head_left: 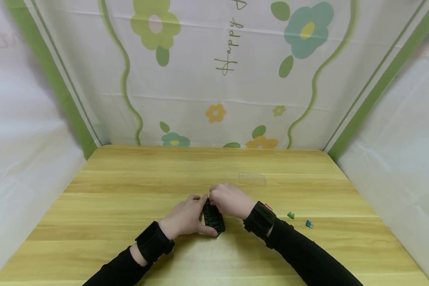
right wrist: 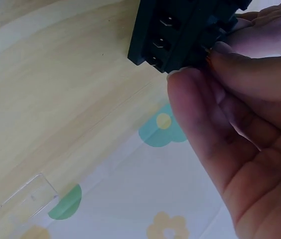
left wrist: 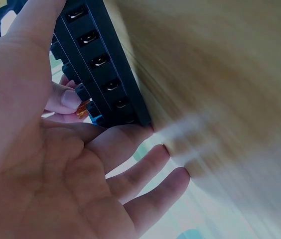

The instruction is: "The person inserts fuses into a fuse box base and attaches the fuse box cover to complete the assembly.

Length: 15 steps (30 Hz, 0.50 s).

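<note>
Black plastic block (head_left: 214,218) clamped by the left fingers

Head view: the left hand (head_left: 187,216) reaches in from the lower left, thumb and fingers bracketing the block over the wood-grain desk (head_left: 128,246). The right hand (head_left: 232,200) bends over its far end, fingers bunched. To the right lie 2 small pieces, green (head_left: 290,215) and blue (head_left: 309,224); beyond, a clear rectangular case (head_left: 252,178).

Left wrist view: the lower fingers fan apart beneath the block, whose slots show metal contacts.

Right wrist view: thumb and fingers pinch a translucent orange piece (right wrist: 209,58) against the block's end.
</note>
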Each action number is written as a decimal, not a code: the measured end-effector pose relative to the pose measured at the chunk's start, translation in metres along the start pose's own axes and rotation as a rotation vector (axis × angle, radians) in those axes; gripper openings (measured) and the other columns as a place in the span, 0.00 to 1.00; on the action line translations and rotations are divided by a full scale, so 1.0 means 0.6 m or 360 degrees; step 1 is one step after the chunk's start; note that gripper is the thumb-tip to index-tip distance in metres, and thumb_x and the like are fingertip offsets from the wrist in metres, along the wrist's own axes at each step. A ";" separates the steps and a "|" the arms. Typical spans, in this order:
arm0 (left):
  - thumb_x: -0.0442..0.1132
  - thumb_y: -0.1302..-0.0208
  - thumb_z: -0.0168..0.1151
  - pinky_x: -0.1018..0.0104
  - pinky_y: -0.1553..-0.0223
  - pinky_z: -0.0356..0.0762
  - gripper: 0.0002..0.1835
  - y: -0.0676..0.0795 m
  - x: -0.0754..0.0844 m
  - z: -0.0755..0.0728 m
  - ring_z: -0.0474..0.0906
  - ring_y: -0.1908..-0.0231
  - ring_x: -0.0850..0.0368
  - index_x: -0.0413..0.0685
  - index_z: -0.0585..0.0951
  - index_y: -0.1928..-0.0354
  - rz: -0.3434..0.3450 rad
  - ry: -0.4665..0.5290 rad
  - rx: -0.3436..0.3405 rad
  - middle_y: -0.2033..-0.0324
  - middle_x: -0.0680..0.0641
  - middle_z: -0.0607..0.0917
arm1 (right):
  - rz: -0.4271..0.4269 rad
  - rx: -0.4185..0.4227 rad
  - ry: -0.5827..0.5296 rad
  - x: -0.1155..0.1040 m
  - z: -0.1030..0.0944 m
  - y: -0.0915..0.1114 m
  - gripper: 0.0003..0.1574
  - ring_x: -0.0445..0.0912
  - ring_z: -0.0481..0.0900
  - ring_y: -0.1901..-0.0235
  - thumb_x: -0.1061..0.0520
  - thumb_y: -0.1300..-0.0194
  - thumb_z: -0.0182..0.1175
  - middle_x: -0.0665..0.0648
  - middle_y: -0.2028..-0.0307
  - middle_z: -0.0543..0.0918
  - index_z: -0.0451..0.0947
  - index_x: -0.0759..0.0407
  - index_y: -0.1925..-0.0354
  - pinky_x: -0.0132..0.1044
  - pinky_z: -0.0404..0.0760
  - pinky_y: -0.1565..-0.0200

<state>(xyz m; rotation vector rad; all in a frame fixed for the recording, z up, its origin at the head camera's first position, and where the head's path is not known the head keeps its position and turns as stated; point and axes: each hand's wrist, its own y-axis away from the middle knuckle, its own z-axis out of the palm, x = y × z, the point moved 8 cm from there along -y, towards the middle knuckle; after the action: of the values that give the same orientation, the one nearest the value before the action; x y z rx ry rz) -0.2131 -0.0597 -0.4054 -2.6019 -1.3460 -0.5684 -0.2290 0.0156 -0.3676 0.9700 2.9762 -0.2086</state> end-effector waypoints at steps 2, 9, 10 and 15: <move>0.72 0.55 0.64 0.54 0.49 0.70 0.60 0.000 -0.001 0.002 0.67 0.41 0.42 0.38 0.59 0.29 0.0003 0.0000 -0.0004 0.42 0.35 0.72 | -0.0003 0.0010 0.0028 -0.002 0.001 0.002 0.07 0.36 0.68 0.77 0.61 0.36 0.62 0.45 0.75 0.69 0.81 0.53 0.72 0.22 0.65 0.75; 0.72 0.56 0.66 0.55 0.50 0.71 0.60 0.001 -0.002 0.002 0.68 0.42 0.42 0.37 0.60 0.30 0.0011 0.0007 0.0036 0.43 0.35 0.73 | -0.0031 0.0045 0.0122 -0.008 0.004 0.002 0.07 0.36 0.70 0.76 0.60 0.37 0.62 0.45 0.75 0.69 0.82 0.53 0.72 0.21 0.66 0.73; 0.71 0.56 0.66 0.55 0.51 0.71 0.60 0.001 -0.002 0.002 0.69 0.42 0.42 0.37 0.60 0.30 0.0013 0.0009 0.0038 0.43 0.35 0.73 | -0.0040 0.0050 0.0133 -0.010 0.004 0.002 0.07 0.36 0.70 0.75 0.61 0.37 0.63 0.45 0.75 0.70 0.82 0.53 0.72 0.22 0.67 0.72; 0.72 0.56 0.66 0.55 0.52 0.72 0.59 0.000 0.000 0.003 0.69 0.43 0.42 0.40 0.59 0.29 0.0019 0.0014 0.0030 0.44 0.36 0.73 | -0.0057 0.0054 0.0178 -0.015 0.002 0.004 0.07 0.37 0.71 0.75 0.64 0.40 0.64 0.45 0.76 0.70 0.82 0.53 0.71 0.22 0.68 0.71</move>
<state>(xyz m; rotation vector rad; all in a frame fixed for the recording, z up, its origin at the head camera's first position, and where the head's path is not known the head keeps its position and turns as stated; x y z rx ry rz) -0.2129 -0.0590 -0.4067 -2.5873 -1.3262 -0.5622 -0.2201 0.0120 -0.3685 0.9634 3.1032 -0.2129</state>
